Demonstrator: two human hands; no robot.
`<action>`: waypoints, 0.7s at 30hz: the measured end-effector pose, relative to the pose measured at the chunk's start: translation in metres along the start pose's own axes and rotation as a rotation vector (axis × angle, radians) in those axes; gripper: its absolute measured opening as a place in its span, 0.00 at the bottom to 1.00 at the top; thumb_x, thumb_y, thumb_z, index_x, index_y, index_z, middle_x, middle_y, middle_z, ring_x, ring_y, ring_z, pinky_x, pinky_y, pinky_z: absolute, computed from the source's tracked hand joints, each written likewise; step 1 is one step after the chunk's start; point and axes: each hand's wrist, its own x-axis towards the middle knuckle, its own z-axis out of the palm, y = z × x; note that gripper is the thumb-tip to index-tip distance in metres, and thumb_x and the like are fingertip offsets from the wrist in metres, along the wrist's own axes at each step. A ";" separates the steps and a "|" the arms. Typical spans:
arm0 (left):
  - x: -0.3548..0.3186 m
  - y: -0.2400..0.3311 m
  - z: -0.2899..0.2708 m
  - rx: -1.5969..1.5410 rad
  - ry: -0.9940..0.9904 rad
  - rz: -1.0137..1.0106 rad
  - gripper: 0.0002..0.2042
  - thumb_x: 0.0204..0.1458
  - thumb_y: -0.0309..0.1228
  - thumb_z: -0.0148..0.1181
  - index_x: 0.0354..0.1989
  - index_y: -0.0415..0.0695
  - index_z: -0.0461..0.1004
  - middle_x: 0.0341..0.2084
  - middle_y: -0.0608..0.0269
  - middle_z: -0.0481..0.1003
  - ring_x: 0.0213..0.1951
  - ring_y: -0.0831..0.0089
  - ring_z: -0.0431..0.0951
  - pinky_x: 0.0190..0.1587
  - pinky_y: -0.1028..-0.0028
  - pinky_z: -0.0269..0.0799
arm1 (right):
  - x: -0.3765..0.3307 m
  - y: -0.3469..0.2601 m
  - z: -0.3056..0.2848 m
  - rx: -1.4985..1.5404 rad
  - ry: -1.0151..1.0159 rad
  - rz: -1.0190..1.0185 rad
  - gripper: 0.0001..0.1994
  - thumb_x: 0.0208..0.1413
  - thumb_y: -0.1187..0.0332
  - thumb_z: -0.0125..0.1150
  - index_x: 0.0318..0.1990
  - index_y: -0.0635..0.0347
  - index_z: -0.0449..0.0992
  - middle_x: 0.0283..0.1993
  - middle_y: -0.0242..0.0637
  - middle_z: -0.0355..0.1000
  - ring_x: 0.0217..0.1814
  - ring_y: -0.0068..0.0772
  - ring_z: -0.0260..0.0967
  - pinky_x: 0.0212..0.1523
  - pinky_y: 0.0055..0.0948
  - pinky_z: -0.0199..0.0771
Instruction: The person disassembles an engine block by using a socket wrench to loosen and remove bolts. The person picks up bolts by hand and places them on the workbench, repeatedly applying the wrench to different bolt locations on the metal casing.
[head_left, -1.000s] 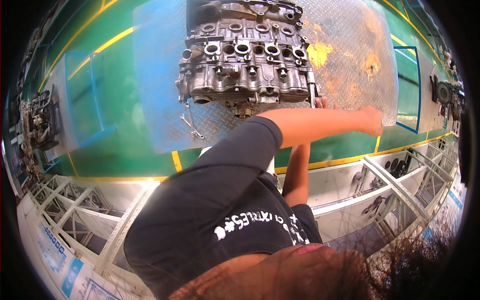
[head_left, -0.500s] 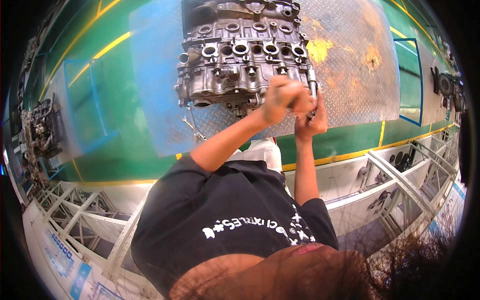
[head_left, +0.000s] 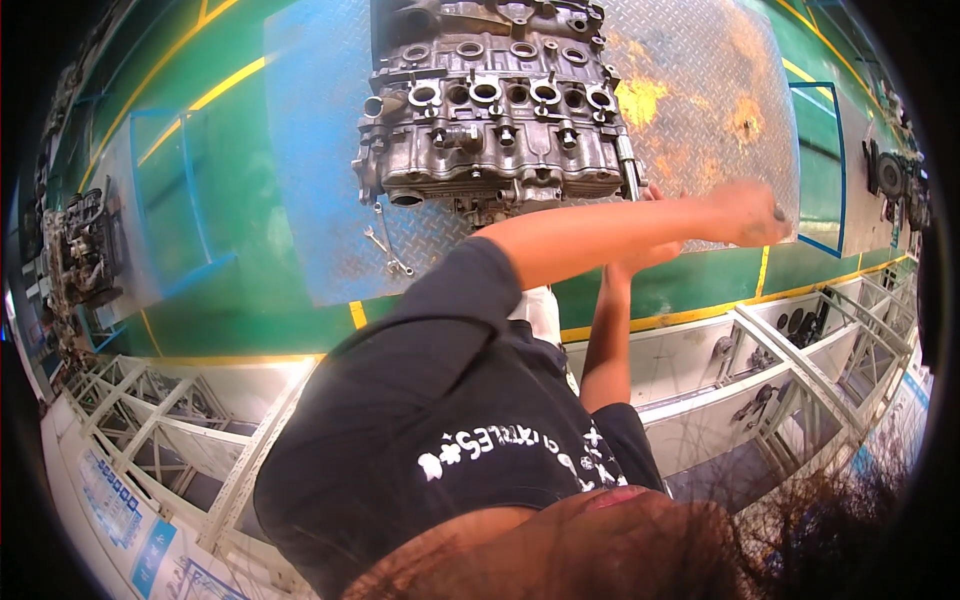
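While your left forearm (head_left: 610,228) crosses in front of your right hand (head_left: 645,258), white lettering (head_left: 480,450) runs over the chest of your dark shirt (head_left: 390,400); it is curved by the lens and partly folded. A white panel (head_left: 150,540) with blue print leans away at the lower left, its print too small and slanted to follow.

The engine (head_left: 500,125) sits in front of you on the metal bench (head_left: 700,70), a silver bar (head_left: 628,165) upright at its near right corner. Wrenches (head_left: 386,250) lie on the bench to the left of that near edge. Pale racks (head_left: 800,375) line the green floor (head_left: 230,130) behind you, and another engine (head_left: 85,250) stands well apart at the far left.

Your left hand (head_left: 752,212), out to the right of the bar, looks curled but is smeared; I cannot tell whether it grips anything. Your right hand is by the lower end of the bar, some fingertips showing above the forearm, and I cannot tell whether it grasps the bar. The bar's lower end is hard to make out, the engine's far side is cut off by the upper edge, and hair (head_left: 800,525) covers the lower right.
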 end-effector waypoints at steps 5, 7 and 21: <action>-0.136 -0.046 -0.081 -0.523 0.199 0.313 0.21 0.62 0.37 0.50 0.16 0.41 0.71 0.13 0.68 0.71 0.17 0.79 0.68 0.23 0.70 0.66 | 0.016 0.002 -0.024 -0.693 -0.302 -0.610 0.17 0.62 0.70 0.61 0.57 0.66 0.80 0.50 0.45 0.83 0.43 0.39 0.82 0.46 0.33 0.82; -0.175 -0.089 -0.096 -0.780 0.279 0.450 0.25 0.63 0.38 0.44 0.12 0.39 0.68 0.11 0.59 0.72 0.16 0.71 0.72 0.23 0.69 0.71 | 0.005 -0.022 0.000 -0.602 -0.303 -0.664 0.16 0.62 0.72 0.59 0.57 0.61 0.81 0.46 0.41 0.84 0.39 0.43 0.81 0.42 0.33 0.80; 0.008 0.013 -0.001 -0.027 -0.321 -0.126 0.25 0.60 0.47 0.52 0.29 0.32 0.81 0.26 0.42 0.81 0.26 0.52 0.80 0.35 0.57 0.77 | -0.015 -0.004 0.015 0.151 -0.009 0.054 0.25 0.60 0.74 0.67 0.64 0.69 0.68 0.58 0.48 0.76 0.52 0.37 0.77 0.54 0.35 0.79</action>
